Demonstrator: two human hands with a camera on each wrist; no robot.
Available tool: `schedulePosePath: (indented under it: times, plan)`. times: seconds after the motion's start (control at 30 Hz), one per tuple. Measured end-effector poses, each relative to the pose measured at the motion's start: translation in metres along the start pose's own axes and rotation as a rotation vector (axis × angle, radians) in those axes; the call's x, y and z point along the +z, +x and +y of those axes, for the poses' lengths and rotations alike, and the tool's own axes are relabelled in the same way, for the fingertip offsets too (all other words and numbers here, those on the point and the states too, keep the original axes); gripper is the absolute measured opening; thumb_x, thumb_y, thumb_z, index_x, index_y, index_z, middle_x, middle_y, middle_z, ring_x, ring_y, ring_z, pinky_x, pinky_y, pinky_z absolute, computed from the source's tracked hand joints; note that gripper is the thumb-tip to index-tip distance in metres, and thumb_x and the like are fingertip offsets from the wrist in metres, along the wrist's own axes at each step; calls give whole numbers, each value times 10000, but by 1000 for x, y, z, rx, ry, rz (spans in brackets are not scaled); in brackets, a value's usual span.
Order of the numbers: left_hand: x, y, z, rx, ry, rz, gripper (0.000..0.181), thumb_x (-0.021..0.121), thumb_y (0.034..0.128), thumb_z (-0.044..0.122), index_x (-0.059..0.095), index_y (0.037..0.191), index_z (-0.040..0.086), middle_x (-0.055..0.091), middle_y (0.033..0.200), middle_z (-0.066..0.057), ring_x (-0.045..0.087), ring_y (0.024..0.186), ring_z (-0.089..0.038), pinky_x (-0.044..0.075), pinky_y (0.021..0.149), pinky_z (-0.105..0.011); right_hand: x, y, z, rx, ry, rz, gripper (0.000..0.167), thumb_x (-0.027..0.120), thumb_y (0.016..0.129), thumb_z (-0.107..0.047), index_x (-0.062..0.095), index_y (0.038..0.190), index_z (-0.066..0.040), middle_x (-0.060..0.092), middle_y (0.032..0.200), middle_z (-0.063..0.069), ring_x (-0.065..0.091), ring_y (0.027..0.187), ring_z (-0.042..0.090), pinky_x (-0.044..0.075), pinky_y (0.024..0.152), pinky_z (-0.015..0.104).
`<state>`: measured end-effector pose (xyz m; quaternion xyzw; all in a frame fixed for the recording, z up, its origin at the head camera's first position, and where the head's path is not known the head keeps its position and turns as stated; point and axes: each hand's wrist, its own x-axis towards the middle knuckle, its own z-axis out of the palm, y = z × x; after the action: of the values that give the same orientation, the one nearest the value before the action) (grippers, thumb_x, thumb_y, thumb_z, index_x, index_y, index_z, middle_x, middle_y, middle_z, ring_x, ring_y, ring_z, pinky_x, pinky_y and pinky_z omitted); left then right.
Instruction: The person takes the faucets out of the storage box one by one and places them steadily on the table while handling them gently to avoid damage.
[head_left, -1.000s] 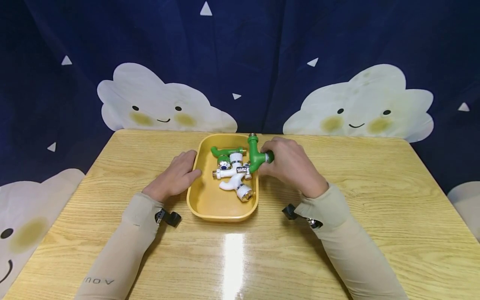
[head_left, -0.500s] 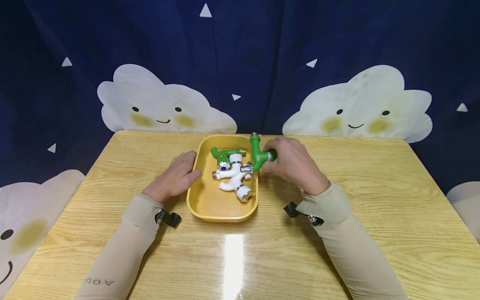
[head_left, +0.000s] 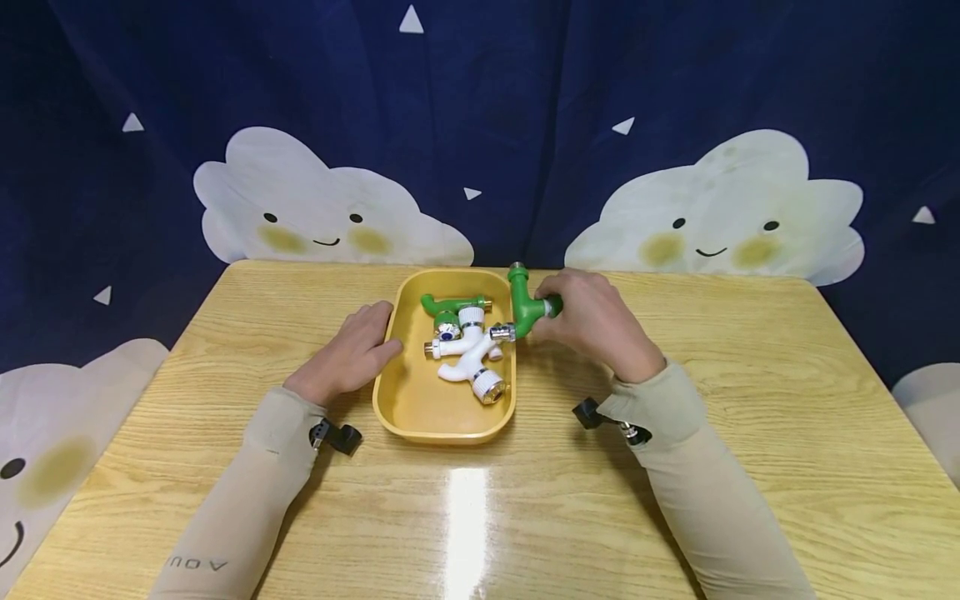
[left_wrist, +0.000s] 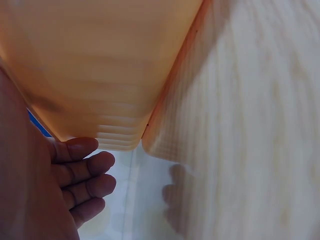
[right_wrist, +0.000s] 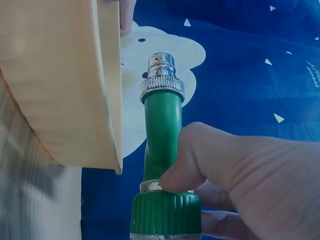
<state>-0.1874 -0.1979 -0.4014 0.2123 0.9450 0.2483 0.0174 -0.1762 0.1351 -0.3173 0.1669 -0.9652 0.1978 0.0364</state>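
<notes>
A green tap (head_left: 522, 304) is held in my right hand (head_left: 596, 321) just over the right rim of a yellow tub (head_left: 442, 435). In the right wrist view, my thumb and fingers grip near its ribbed green knob (right_wrist: 166, 212), with its chrome-tipped spout (right_wrist: 162, 70) pointing away. My left hand (head_left: 352, 350) rests at the tub's left rim, thumb over the edge; the left wrist view shows its fingers (left_wrist: 90, 187) loosely bent outside the wall. Inside the tub lie another green tap (head_left: 457, 307) and white taps (head_left: 468, 367), overlapping one another.
The tub stands on a wood-grain table (head_left: 750, 417). Behind the table hangs a dark blue curtain (head_left: 517, 125) printed with clouds and triangles. Black wrist-camera mounts (head_left: 588, 414) stick out inward from both cuffs.
My right hand has carried the green tap a little to the right, from above the tub's inside to its right rim. The left hand and tub have stayed put.
</notes>
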Motion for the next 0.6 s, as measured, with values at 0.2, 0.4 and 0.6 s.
schedulePosePath:
  times: [0.2,0.4,0.6]
  plan:
    - [0,0,0,-9,2,-6,276,478,944,234,532,1133,41,554,1011,-124,452,965,-289,333,879,-399,0,1,4,9,-3,-11,302,831,775,-176,777,1052,-68,723,984,80,591,842,241,471,766,361]
    - [0,-1,0,3,1,-2,274,483,948,232,529,1137,38,554,1011,-126,455,962,-291,341,881,-406,0,2,10,2,2,-7,309,844,773,-188,779,1053,-73,727,983,75,587,840,235,470,765,354]
    - [0,0,-1,19,-6,4,269,482,956,227,527,1142,37,565,1022,-130,461,973,-295,345,900,-424,-2,2,14,5,25,-10,293,846,772,-179,781,1040,-81,720,972,80,582,838,230,472,765,356]
